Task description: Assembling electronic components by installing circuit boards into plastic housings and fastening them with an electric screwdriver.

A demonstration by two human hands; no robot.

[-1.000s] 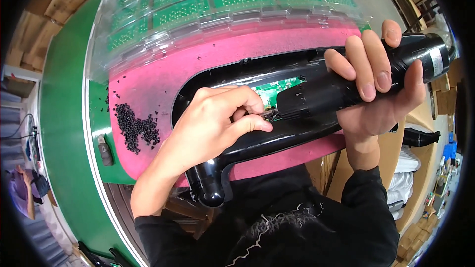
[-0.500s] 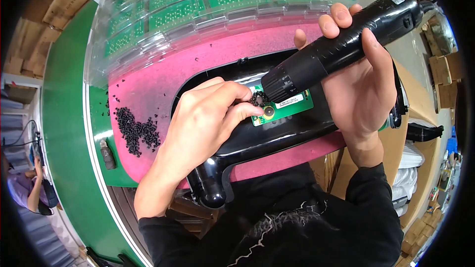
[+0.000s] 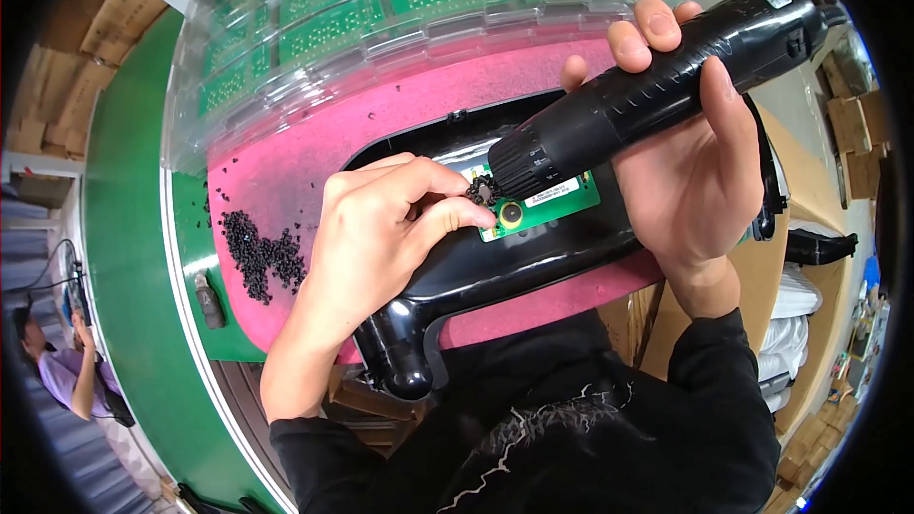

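Note:
My right hand (image 3: 690, 181) wraps round a black electric screwdriver (image 3: 647, 86), which slants down to the left. Its nose stands over a green circuit board (image 3: 566, 214) with a white label and a round dark part. Beneath the board lies a glossy black plastic housing (image 3: 533, 271), open side up, with a rounded leg at lower left. Small black screws (image 3: 482, 192) cluster at the driver's tip, partly covered by fingers. Thumb and forefinger of my left hand (image 3: 371, 219) close on this cluster; exactly what they pinch is hard to make out.
A pink mat (image 3: 333, 128) carries a loose pile of black screws (image 3: 252, 252). Behind stands a clear plastic tray (image 3: 328, 76) with several green boards. A small dark bottle-shaped thing (image 3: 209, 305) lies on the green table (image 3: 124, 228). Another person (image 3: 81, 376) is at far left.
The screwdriver's nose, the screw cluster and my left fingertips have shifted slightly left. The board and housing look almost unmoved. At far left the other person has come further into view.

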